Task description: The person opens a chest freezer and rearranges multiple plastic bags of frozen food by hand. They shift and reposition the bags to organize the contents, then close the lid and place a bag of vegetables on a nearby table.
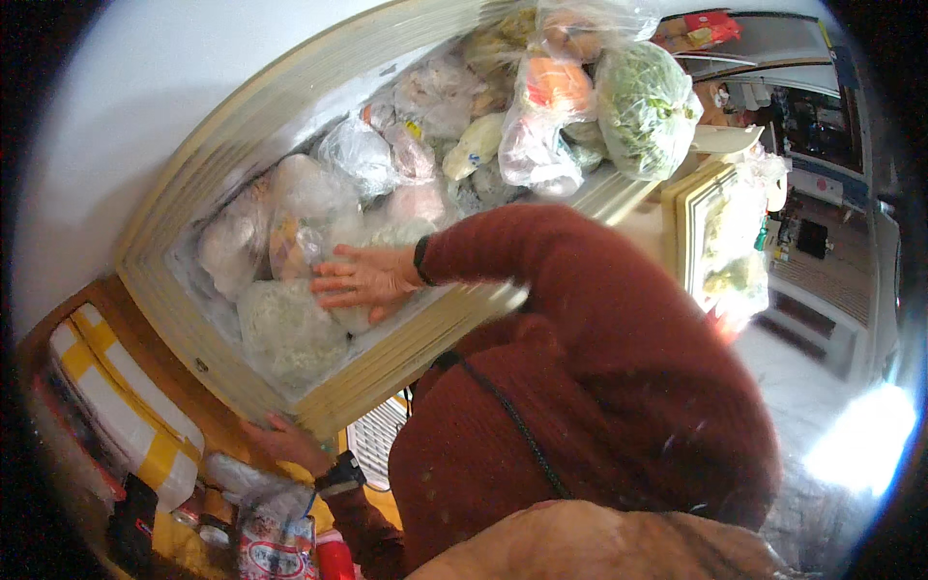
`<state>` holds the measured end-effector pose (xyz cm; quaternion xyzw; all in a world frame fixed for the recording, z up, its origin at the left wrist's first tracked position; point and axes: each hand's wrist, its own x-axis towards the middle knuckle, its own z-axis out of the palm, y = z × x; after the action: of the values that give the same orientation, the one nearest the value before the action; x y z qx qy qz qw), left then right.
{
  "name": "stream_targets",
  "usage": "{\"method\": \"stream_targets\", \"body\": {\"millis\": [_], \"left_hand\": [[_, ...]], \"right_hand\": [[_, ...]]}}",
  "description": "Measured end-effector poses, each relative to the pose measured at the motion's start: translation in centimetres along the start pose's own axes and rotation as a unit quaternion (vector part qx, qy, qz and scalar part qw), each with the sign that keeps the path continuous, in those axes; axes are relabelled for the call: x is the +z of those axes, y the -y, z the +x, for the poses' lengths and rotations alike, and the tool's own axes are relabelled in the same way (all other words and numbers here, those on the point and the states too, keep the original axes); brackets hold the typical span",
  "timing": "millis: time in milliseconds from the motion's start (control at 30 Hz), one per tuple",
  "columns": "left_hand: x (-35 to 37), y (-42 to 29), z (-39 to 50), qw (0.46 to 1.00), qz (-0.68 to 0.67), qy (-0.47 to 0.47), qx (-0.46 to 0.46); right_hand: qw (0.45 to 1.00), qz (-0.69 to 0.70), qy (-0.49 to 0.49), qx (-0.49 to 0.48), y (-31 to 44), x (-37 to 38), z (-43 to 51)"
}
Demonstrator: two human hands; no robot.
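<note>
My right hand (pixel 366 283), with a black band at the wrist, reaches into a chest freezer (pixel 406 355) and lies over bagged food, fingers spread. Beside its fingertips is a large frosty, pale bag (pixel 290 330). Beyond are a clear bag with orange pieces (pixel 293 243) and a whitish bag (pixel 355 156). My left hand (pixel 286 442), wearing a dark watch, is low by the freezer's near outer corner. Its fingers look apart and no object shows in it; whether it touches the freezer is unclear.
A bagged green cabbage (pixel 645 109) and an orange bag (pixel 554 83) sit at the freezer's far end. A white box with yellow tape (pixel 130 399) stands to the left. Printed packages (pixel 275 540), a red can (pixel 335 554) and a white slatted rack (pixel 377 442) are below.
</note>
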<state>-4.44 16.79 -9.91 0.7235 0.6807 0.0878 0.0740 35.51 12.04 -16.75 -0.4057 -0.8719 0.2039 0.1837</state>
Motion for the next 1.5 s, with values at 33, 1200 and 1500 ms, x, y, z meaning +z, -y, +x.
{"method": "stream_targets", "body": {"millis": [33,1200,1500], "left_hand": [[0.0,0.0,0.1,1.000,0.009,0.002,0.010],[-0.3,-0.9,0.0,0.999,-0.026,-0.028,0.029],[-0.7,-1.0,-0.1,0.998,-0.065,-0.006,0.021]], "right_hand": [[1.000,0.004,0.019,0.007,0.0,0.1,0.2],[0.781,-0.148,-0.186,0.577,1.1,-13.3,-27.1],[0.747,0.231,-0.329,0.529,1.6,-15.3,-26.3]]}}
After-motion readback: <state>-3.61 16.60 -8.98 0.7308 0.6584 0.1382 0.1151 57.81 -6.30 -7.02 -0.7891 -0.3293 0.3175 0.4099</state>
